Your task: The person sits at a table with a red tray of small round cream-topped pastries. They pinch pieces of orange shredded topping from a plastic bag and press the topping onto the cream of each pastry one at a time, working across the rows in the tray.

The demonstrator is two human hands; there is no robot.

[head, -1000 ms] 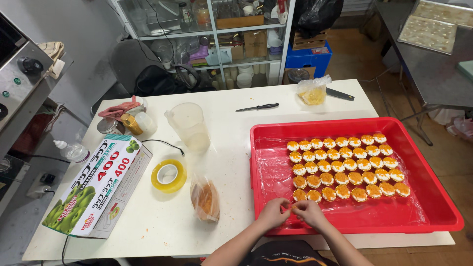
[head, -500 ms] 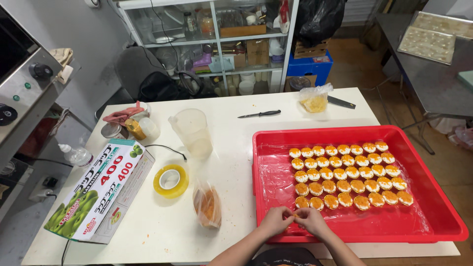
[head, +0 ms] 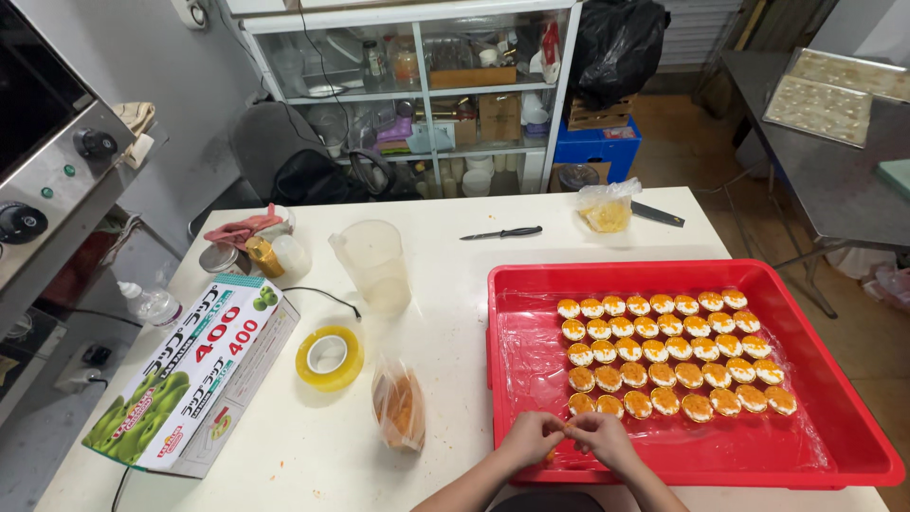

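Note:
A red plastic tray [head: 834, 417] lined with clear film sits on the white table [head: 455, 284]. It holds several rows of small round pastries [head: 664, 356] with orange topping. My left hand [head: 531, 438] and my right hand [head: 602, 438] meet at the tray's near left corner. Their fingertips pinch together around one small orange piece, which is mostly hidden between them. A small clear bag of orange filling [head: 400, 406] stands just left of my left hand.
A yellow tape roll [head: 329, 356], a long cling-film box [head: 185, 374], a clear measuring jug [head: 372, 265], a black knife [head: 500, 232] and a bag of yellow crumbs [head: 605, 209] lie on the table. An oven [head: 47, 171] stands left; shelves [head: 427, 95] behind.
Both hands stay pinched together at the tray's near left corner. The view has shifted slightly; the objects on the table have not moved.

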